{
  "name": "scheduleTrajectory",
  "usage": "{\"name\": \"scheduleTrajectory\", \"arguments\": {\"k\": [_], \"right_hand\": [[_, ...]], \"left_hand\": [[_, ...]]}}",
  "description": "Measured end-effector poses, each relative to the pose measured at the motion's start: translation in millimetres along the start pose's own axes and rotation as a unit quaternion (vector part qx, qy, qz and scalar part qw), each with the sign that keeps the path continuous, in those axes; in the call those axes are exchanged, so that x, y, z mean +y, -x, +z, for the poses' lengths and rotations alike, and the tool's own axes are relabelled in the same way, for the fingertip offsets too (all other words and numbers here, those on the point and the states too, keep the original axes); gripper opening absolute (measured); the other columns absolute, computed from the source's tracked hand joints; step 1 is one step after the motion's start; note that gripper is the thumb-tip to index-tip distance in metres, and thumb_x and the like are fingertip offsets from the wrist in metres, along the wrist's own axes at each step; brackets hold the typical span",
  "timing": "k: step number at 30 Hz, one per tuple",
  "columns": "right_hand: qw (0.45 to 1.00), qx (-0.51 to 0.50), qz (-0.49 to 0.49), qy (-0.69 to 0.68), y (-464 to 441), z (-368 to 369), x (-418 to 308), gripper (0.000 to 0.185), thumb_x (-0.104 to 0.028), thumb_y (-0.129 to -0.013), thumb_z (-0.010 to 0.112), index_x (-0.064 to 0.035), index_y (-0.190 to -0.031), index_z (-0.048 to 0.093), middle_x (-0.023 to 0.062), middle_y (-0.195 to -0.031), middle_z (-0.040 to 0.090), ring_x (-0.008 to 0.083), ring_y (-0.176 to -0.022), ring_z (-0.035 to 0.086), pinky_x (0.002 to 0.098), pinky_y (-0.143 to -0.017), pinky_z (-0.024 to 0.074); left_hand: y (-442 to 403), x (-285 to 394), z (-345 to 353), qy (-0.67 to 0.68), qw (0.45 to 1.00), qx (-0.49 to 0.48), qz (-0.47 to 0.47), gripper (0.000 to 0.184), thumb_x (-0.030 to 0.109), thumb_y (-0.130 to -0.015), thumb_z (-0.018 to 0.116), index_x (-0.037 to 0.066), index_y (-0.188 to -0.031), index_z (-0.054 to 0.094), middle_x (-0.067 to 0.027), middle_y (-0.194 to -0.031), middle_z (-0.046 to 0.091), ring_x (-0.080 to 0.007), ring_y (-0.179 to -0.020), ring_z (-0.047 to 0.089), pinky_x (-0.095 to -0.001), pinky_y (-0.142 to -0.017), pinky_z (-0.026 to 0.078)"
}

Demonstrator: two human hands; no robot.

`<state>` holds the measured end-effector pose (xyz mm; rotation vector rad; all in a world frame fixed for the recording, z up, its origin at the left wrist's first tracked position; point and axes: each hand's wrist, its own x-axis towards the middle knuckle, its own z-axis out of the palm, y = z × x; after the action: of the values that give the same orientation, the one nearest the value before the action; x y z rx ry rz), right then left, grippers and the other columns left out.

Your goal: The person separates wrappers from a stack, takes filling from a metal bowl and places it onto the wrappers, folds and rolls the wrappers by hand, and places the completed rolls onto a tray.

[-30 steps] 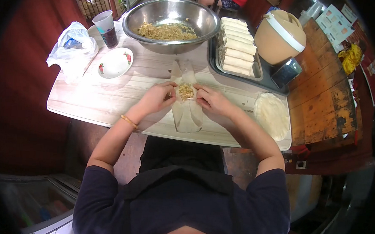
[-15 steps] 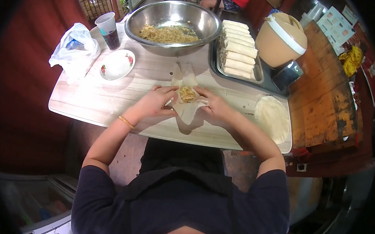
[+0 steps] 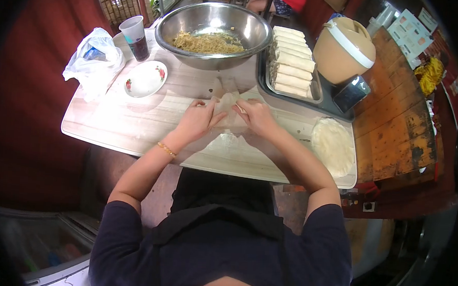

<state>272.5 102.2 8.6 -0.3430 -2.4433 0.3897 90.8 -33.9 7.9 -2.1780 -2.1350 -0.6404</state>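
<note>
A thin, pale spring roll wrapper point(image 3: 229, 100) lies on the table, its near part folded up over the filling, which is now hidden. Both my hands are closed on it from either side. My left hand point(image 3: 198, 119) presses the left side with thumb and fingers. My right hand point(image 3: 258, 116) pinches the right side, thumb toward the middle. Beyond my fingertips, the wrapper's far end stretches flat toward the steel bowl point(image 3: 212, 63). Inside that bowl sits shredded, noodle-like filling point(image 3: 206, 42).
At the back right, a tray point(image 3: 314, 99) holds several finished rolls point(image 3: 293, 58). Beside it are a beige jug point(image 3: 342, 50) and a dark container point(image 3: 352, 92). A wrapper stack point(image 3: 332, 147) lies right. Leftward are a flowered bowl point(image 3: 145, 80), a cup point(image 3: 136, 39) and a plastic bag point(image 3: 94, 63).
The near flap of the wrapper has been folded away from me over the filling, covering it. Both hands have moved slightly forward and closer together.
</note>
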Motion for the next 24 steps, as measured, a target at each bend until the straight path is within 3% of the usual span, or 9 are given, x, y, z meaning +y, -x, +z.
{"name": "scheduleTrajectory", "arguments": {"k": [3,6,9,11,13,18,19,22,24], "right_hand": [[0.999,0.021,-0.039,0.025,-7.1,10.9,14.7,0.02,-0.022,-0.086,0.069,-0.0038,-0.083,0.061,0.0182,-0.078,0.063,0.0403,-0.068,0.059,0.0447,-0.062,0.0481],[0.997,-0.052,0.044,0.019,-11.3,18.1,25.1,0.025,-0.026,-0.081,0.074,-0.0044,-0.08,0.062,0.0175,-0.076,0.064,0.0387,-0.065,0.06,0.0452,-0.058,0.0458],[0.996,0.008,0.076,-0.035,-15.0,24.6,22.9,0.029,-0.025,-0.074,0.076,-0.0067,-0.092,0.061,0.0147,-0.084,0.063,0.0355,-0.081,0.061,0.0461,-0.074,0.0432],[0.986,0.099,-0.025,0.13,-23.7,7.6,3.5,0.038,-0.025,-0.071,0.078,-0.0083,-0.099,0.058,0.0116,-0.096,0.058,0.0324,-0.09,0.058,0.0446,-0.076,0.0424],[0.985,0.064,-0.063,0.148,-27.2,1.7,0.2,0.042,-0.025,-0.071,0.078,-0.0082,-0.102,0.056,0.012,-0.098,0.056,0.0325,-0.091,0.056,0.0439,-0.077,0.0425],[0.984,-0.07,-0.119,0.117,-25.3,11.9,20.0,0.043,-0.026,-0.074,0.077,-0.0055,-0.103,0.053,0.014,-0.097,0.054,0.0338,-0.091,0.057,0.0439,-0.077,0.0445],[0.991,-0.106,-0.053,0.057,-23.4,11.8,20.0,0.041,-0.029,-0.078,0.074,-0.0043,-0.103,0.053,0.0149,-0.098,0.054,0.0346,-0.089,0.058,0.044,-0.077,0.0455],[0.987,-0.161,0.0,-0.006,-20.8,-16.4,-4.1,0.037,-0.033,-0.086,0.067,-0.0036,-0.102,0.052,0.0161,-0.1,0.055,0.0359,-0.085,0.061,0.0436,-0.077,0.0474],[0.984,-0.178,-0.009,-0.009,-11.5,-25.0,-13.6,0.035,-0.034,-0.089,0.063,-0.004,-0.101,0.052,0.0162,-0.102,0.056,0.0363,-0.082,0.062,0.0429,-0.076,0.0482]], "left_hand": [[-11.0,-4.1,15.7,0.018,0.996,0.082,-0.017,0.029,0.024,-0.094,0.058,0.005,-0.115,0.054,-0.0117,-0.071,0.066,-0.0315,-0.072,0.064,-0.0439,-0.08,0.044],[-19.9,-8.3,26.3,0.025,0.993,0.096,-0.059,0.034,0.021,-0.09,0.063,0.005,-0.118,0.053,-0.011,-0.074,0.066,-0.0315,-0.072,0.064,-0.044,-0.077,0.043],[-23.7,-9.6,28.2,0.098,0.985,0.116,-0.081,0.041,0.016,-0.083,0.069,0.006,-0.119,0.054,-0.0144,-0.091,0.065,-0.0323,-0.082,0.064,-0.0435,-0.077,0.042],[-24.5,-1.1,20.3,0.051,0.984,0.166,-0.045,0.044,0.013,-0.081,0.07,0.006,-0.12,0.053,-0.016,-0.098,0.061,-0.033,-0.087,0.063,-0.0437,-0.078,0.042],[-25.8,0.2,17.5,0.003,0.976,0.215,-0.009,0.047,0.011,-0.079,0.07,0.006,-0.122,0.052,-0.0176,-0.106,0.058,-0.0336,-0.093,0.062,-0.0439,-0.078,0.042],[-26.4,-10.0,21.8,0.09,0.989,0.113,0.031,0.054,0.007,-0.08,0.069,0.006,-0.128,0.044,-0.018,-0.105,0.055,-0.0342,-0.096,0.06,-0.0429,-0.073,0.048],[-25.1,-11.9,20.4,0.09,0.989,0.112,0.031,0.054,0.007,-0.08,0.069,0.006,-0.128,0.044,-0.018,-0.105,0.055,-0.0342,-0.096,0.06,-0.0429,-0.073,0.048],[-17.1,-13.6,0.6,0.196,0.979,0.055,-0.029,0.054,0.019,-0.084,0.07,0.004,-0.129,0.044,-0.0202,-0.11,0.057,-0.0368,-0.096,0.061,-0.0428,-0.072,0.051],[-7.7,-3.4,-26.2,0.228,0.965,-0.104,-0.071,0.062,0.035,-0.085,0.07,0.005,-0.132,0.043,-0.0195,-0.105,0.062,-0.0351,-0.099,0.061,-0.0445,-0.078,0.049]]}}
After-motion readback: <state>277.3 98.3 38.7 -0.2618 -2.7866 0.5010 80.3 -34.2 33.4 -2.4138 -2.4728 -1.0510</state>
